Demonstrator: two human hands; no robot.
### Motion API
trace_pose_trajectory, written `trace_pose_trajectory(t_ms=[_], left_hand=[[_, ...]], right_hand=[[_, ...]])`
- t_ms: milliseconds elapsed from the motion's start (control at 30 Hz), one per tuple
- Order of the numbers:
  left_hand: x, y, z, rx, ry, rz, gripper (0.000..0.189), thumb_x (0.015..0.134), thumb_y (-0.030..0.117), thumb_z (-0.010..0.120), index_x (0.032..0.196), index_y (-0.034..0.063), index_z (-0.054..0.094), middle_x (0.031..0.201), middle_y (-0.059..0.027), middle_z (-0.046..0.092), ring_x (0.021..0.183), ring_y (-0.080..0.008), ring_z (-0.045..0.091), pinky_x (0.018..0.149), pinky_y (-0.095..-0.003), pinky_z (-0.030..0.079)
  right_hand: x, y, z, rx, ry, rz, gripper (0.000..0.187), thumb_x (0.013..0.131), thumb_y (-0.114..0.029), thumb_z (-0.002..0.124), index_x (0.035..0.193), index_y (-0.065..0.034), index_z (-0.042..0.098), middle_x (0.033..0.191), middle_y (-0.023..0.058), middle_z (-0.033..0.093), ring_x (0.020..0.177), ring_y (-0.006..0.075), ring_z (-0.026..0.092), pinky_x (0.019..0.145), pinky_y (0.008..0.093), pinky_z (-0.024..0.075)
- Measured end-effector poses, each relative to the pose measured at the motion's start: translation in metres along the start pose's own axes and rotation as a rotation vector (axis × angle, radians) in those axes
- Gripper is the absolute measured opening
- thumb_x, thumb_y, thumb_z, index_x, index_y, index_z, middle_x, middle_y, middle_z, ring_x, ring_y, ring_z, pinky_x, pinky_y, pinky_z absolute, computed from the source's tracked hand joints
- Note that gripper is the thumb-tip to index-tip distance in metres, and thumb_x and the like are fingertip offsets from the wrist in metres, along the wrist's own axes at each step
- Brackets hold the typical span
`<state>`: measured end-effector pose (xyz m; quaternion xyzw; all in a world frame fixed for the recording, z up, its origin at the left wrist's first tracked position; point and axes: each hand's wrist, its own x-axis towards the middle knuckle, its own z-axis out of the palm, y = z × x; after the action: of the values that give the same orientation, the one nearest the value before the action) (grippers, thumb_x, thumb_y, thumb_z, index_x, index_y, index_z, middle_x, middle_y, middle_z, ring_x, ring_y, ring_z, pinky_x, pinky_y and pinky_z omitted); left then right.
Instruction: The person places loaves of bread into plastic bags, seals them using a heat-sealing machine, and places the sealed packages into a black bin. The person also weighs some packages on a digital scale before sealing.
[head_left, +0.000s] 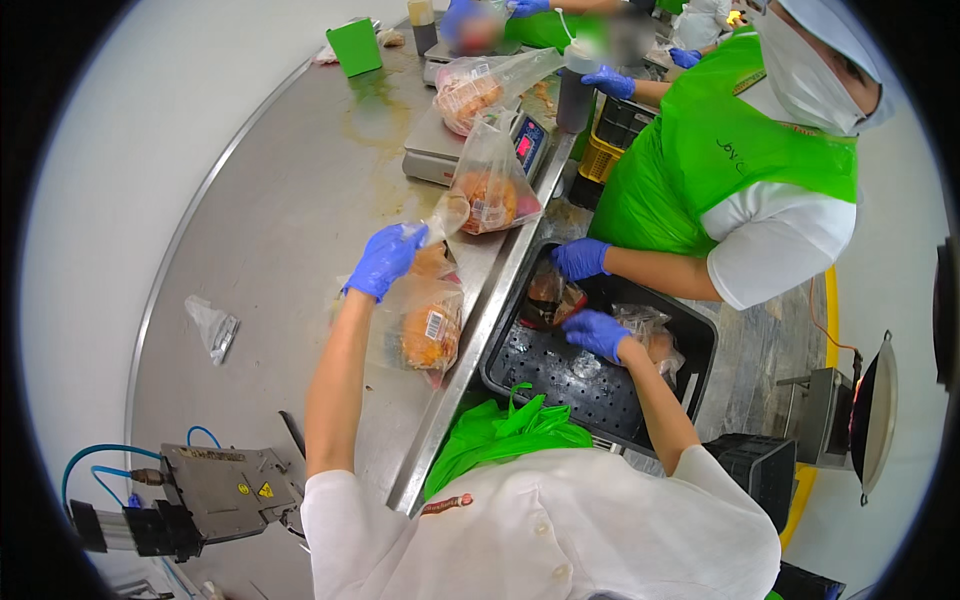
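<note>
My left hand (386, 259), in a blue glove, pinches a clear plastic bag's end (446, 217) above the steel table. Which bag that end belongs to is hard to tell. Just below lies a bag of orange-coloured food (431, 330) with a barcode label; a similar filled bag (491, 199) stands ahead, against the scale. My right hand (596, 335), also gloved, reaches into a black perforated crate (570, 390). Its fingertips are beside a bag with dark contents (551, 296), and their grip is unclear. Another clear filled bag (652, 337) rests under my right wrist.
A co-worker's gloved hand (581, 259) touches the dark bag from across the crate. A digital scale (435, 154) bears another filled bag (469, 94). A dark squeeze bottle (576, 90) stands at the table's edge. Bottom left is a metal machine (225, 487) with blue hoses.
</note>
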<state>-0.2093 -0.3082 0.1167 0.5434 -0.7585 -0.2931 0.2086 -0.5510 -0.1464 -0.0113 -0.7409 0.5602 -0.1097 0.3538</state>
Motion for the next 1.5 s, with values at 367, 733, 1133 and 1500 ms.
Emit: trace_pose_trajectory(t_ms=[367,733,1133,1500], left_hand=[[-0.049,0.014,0.045,0.652,-0.005,0.078,0.019,0.071,0.023,0.052,0.071,0.0077,0.062,0.076,-0.0131,0.059,0.073,-0.0277,0.056,0.082,-0.0489,0.033],[-0.056,-0.005,0.086,0.571,0.273,0.041,0.017,0.075,0.019,0.048,0.068,0.0080,0.058,0.068,-0.0143,0.056,0.073,-0.0301,0.052,0.079,-0.0501,0.030],[-0.064,-0.012,0.077,0.428,0.323,-0.029,0.018,0.076,0.022,0.047,0.069,0.0090,0.058,0.070,-0.0126,0.057,0.073,-0.0279,0.052,0.068,-0.0452,0.034],[-0.064,-0.023,0.086,0.433,0.333,-0.085,0.012,0.073,0.016,0.046,0.072,0.0103,0.056,0.069,-0.0107,0.057,0.070,-0.0271,0.053,0.064,-0.0419,0.036]], right_hand=[[0.141,-0.167,-0.175,-0.199,0.442,-0.243,0.033,0.075,-0.029,0.055,0.101,-0.0098,0.054,0.093,0.0130,0.057,0.086,0.0284,0.056,0.074,0.0350,0.0441],[0.220,-0.227,-0.355,-0.688,0.569,0.119,0.082,0.065,-0.024,0.062,0.132,-0.0088,0.017,0.097,0.0242,0.054,0.089,0.0345,0.055,0.075,0.0377,0.0436],[0.250,-0.252,-0.304,-0.801,0.101,0.186,0.067,0.072,-0.017,0.059,0.129,-0.0193,0.026,0.088,0.0188,0.057,0.063,0.0233,0.055,0.047,0.0322,0.0444],[0.293,-0.237,-0.302,-0.817,0.240,0.223,0.064,0.069,-0.012,0.058,0.126,-0.0172,0.029,0.084,0.0195,0.055,0.059,0.0279,0.054,0.049,0.0376,0.0443]])
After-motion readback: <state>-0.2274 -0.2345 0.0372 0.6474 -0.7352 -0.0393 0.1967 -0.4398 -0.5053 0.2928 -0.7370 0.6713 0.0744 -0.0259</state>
